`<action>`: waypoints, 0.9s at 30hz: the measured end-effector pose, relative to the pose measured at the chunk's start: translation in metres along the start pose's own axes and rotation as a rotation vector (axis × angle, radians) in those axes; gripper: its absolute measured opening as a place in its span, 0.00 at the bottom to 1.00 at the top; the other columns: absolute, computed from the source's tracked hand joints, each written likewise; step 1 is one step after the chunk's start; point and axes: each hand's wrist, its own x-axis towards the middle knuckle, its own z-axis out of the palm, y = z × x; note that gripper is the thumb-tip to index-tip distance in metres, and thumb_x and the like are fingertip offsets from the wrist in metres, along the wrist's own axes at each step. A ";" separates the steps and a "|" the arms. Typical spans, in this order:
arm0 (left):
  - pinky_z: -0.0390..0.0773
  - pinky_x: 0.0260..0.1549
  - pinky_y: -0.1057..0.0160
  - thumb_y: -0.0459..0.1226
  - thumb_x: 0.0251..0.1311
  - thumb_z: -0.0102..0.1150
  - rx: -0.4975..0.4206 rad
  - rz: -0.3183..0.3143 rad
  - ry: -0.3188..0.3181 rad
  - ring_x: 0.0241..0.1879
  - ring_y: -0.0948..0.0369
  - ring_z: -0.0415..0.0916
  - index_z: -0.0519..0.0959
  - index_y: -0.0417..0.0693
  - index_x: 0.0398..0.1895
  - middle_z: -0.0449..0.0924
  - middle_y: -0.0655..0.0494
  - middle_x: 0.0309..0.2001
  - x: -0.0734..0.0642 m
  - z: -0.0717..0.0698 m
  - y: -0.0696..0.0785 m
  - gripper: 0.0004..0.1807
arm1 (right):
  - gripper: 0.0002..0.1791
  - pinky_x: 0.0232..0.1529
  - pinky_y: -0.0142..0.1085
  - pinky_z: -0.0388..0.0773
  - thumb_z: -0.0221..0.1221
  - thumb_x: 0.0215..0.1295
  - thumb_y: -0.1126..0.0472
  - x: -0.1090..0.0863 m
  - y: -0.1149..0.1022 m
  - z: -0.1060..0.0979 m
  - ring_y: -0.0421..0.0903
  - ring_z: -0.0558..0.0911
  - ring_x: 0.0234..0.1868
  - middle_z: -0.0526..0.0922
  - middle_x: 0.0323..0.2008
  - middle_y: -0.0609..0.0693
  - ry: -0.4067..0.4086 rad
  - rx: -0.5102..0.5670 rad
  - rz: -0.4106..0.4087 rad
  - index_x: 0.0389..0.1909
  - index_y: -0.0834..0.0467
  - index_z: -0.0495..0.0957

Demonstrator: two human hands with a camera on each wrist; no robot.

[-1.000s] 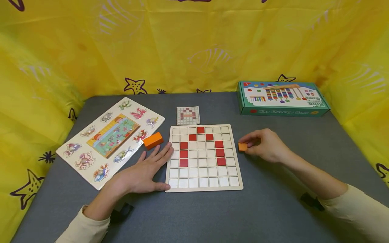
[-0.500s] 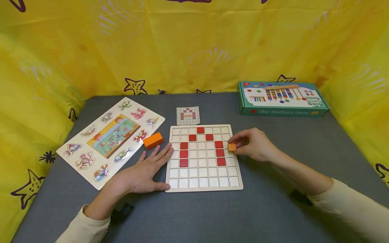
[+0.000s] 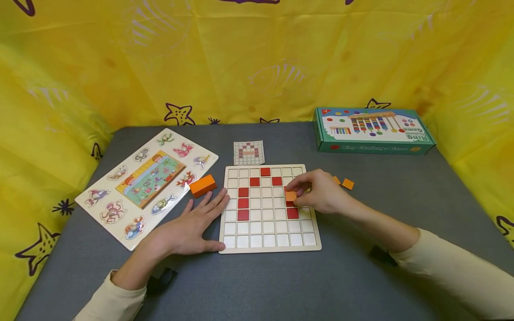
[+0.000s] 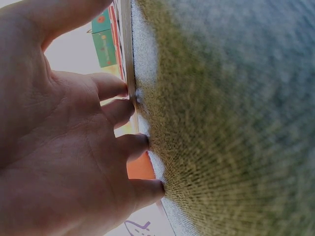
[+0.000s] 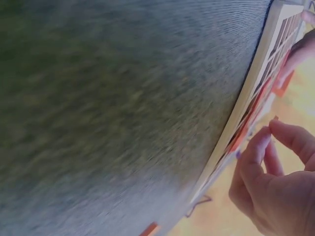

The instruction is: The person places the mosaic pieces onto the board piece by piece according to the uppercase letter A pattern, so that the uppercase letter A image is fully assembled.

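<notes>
A wooden grid board [image 3: 271, 249] with white squares lies on the grey table, several of its squares filled by red tiles [image 3: 265, 171]. Over its right side my right hand [image 3: 321, 191] pinches a small orange square tile [image 3: 291, 196] between thumb and fingertips; the tile overlaps the right red column in the head view. The right wrist view shows the pinch [image 5: 275, 172] above the board's rim. My left hand [image 3: 192, 229] rests with spread fingers along the board's left edge, thumb at the lower left corner. Its fingertips touch the edge in the left wrist view.
An orange block [image 3: 202, 185] lies by the left fingertips, against a sea-animal peg puzzle [image 3: 116, 187]. A patterned card [image 3: 249, 153] lies behind the board. Loose orange tiles [image 3: 348, 183] lie right of it, beyond the right hand. A green game box [image 3: 373, 131] stands back right.
My right hand has carried the orange tile left, from beside the board to over its right part, and the loose orange tiles behind it have come into view. The left hand stays put.
</notes>
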 end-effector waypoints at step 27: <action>0.35 0.72 0.21 0.62 0.59 0.69 -0.007 0.006 -0.001 0.84 0.39 0.34 0.42 0.54 0.86 0.32 0.55 0.87 0.000 -0.003 0.003 0.62 | 0.15 0.42 0.34 0.82 0.74 0.51 0.71 0.032 -0.042 0.041 0.42 0.82 0.36 0.88 0.34 0.46 -0.111 0.028 -0.041 0.41 0.54 0.89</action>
